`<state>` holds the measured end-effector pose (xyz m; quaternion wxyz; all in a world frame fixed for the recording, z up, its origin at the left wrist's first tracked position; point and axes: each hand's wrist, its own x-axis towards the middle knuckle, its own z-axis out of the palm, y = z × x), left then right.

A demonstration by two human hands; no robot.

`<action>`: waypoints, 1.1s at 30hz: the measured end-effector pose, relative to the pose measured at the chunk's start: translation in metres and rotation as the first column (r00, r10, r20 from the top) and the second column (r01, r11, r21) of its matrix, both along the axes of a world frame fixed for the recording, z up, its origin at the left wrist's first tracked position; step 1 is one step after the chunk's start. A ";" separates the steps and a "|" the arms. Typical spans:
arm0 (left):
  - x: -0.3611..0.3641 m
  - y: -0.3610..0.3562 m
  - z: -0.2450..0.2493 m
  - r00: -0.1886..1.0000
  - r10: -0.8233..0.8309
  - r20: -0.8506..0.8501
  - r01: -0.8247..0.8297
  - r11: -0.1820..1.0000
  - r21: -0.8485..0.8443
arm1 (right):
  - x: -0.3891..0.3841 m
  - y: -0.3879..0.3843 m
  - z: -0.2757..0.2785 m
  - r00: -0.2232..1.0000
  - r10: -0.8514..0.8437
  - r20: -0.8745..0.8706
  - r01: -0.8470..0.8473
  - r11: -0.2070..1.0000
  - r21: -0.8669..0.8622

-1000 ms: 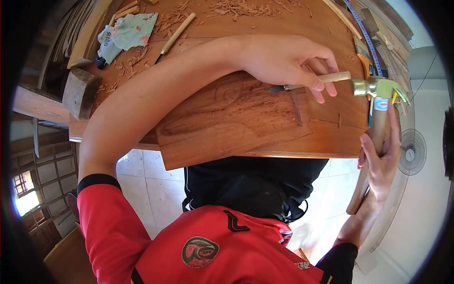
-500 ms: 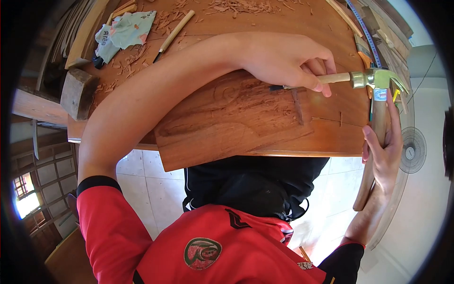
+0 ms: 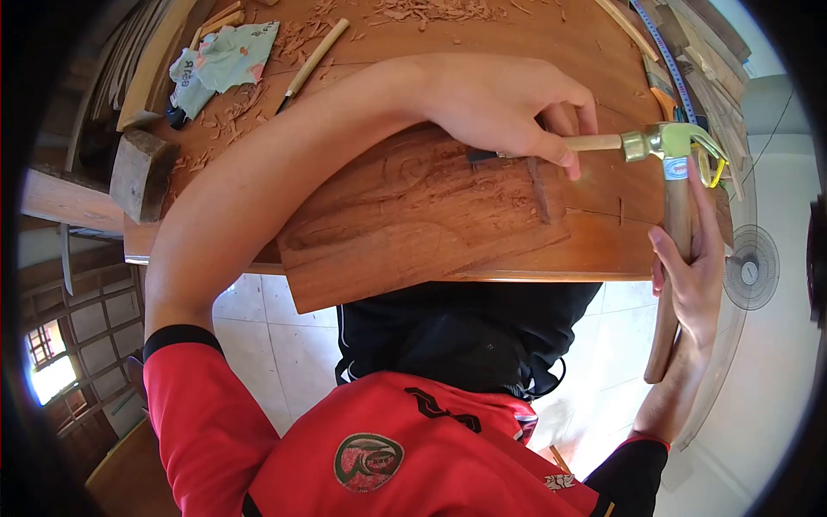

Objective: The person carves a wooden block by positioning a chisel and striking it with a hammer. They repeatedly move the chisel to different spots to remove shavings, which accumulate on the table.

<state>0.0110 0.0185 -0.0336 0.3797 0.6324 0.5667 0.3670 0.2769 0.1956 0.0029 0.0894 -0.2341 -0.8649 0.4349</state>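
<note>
My left hand (image 3: 508, 112) reaches across from the left, its fingers closed round the pale wooden handle of a chisel (image 3: 599, 143). The chisel lies nearly level, its dark blade pointing left over the carved brown board (image 3: 370, 246). My right hand (image 3: 693, 276) grips the wooden handle of a claw hammer (image 3: 674, 207), held upright at the right. The hammer's shiny face meets the butt of the chisel handle, or sits very close to it. Carved curves and loose chips mark the board, which overhangs the table's near edge.
Shavings lie over the wooden table (image 3: 482, 43). A second chisel (image 3: 314, 65) and a crumpled printed cloth or bag (image 3: 228, 60) rest at the back left, near a wood block (image 3: 142, 177). A blue measuring tape (image 3: 663, 52) and wood strips line the right side. A fan (image 3: 751, 271) stands beyond.
The chisel, the hammer and both hands have shifted slightly left. The chisel blade is further left over the board, and the hammer face stays at the handle's end.
</note>
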 end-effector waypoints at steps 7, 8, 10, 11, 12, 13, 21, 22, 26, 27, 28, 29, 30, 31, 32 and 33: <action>-0.002 -0.003 0.002 0.999 -0.042 -0.033 0.040 0.999 -0.036 | 0.002 -0.014 -0.002 0.999 -0.028 -0.016 0.028 1.000 -0.011; -0.003 -0.001 -0.001 0.998 -0.046 0.037 0.046 0.999 -0.012 | 0.004 -0.011 -0.002 0.998 -0.019 -0.059 0.020 1.000 0.007; -0.001 0.000 -0.008 0.981 -0.049 0.188 0.044 0.999 0.028 | 0.008 -0.002 0.006 0.993 -0.052 -0.103 0.058 0.997 0.053; -0.001 0.000 -0.009 0.984 -0.037 0.175 0.032 0.999 0.031 | 0.009 0.003 0.011 0.990 -0.065 -0.126 0.075 0.994 0.076; 0.001 0.002 -0.007 0.987 -0.026 0.160 0.020 0.999 0.036 | 0.010 0.007 0.014 0.986 -0.083 -0.142 0.096 0.991 0.091; 0.002 0.003 -0.005 0.989 -0.016 0.145 0.010 0.999 0.042 | 0.011 0.008 0.015 0.986 -0.075 -0.149 0.092 0.990 0.108; 0.007 0.014 -0.016 0.987 -0.030 0.159 0.003 0.985 0.172 | 0.014 0.008 0.016 0.990 -0.005 -0.142 0.024 0.991 0.131; 0.006 0.013 -0.016 0.985 -0.031 0.171 0.001 0.984 0.177 | 0.012 0.008 0.016 0.990 -0.007 -0.144 0.026 0.991 0.134; 0.006 0.011 -0.011 0.987 0.006 0.163 -0.024 0.994 0.106 | 0.003 0.000 0.017 0.992 -0.032 -0.122 0.051 0.987 0.154; 0.006 0.011 -0.012 0.988 0.010 0.153 -0.029 0.992 0.120 | 0.000 -0.003 0.014 0.994 -0.032 -0.108 0.049 0.987 0.156; 0.006 0.012 -0.014 0.990 0.016 0.143 -0.035 0.990 0.134 | 0.000 -0.002 0.013 0.996 -0.027 -0.091 0.040 0.988 0.152; 0.006 0.012 -0.015 0.986 0.011 0.167 -0.031 0.992 0.119 | 0.000 -0.001 0.012 0.997 -0.020 -0.073 0.031 0.988 0.148; 0.006 0.011 -0.015 0.981 0.008 0.191 -0.029 0.994 0.104 | 0.004 0.007 0.011 0.999 -0.007 -0.051 0.014 0.990 0.138; 0.006 0.011 -0.015 0.977 0.007 0.215 -0.026 0.996 0.088 | 0.005 0.011 0.012 0.999 -0.009 -0.050 0.015 0.992 0.126; 0.006 0.011 -0.015 0.982 0.013 0.191 -0.030 0.996 0.088 | 0.005 0.014 0.012 0.999 -0.011 -0.050 0.016 0.993 0.115; 0.006 0.010 -0.013 0.985 0.017 0.170 -0.032 0.996 0.087 | 0.005 0.016 0.015 0.997 -0.032 -0.066 0.038 0.994 0.101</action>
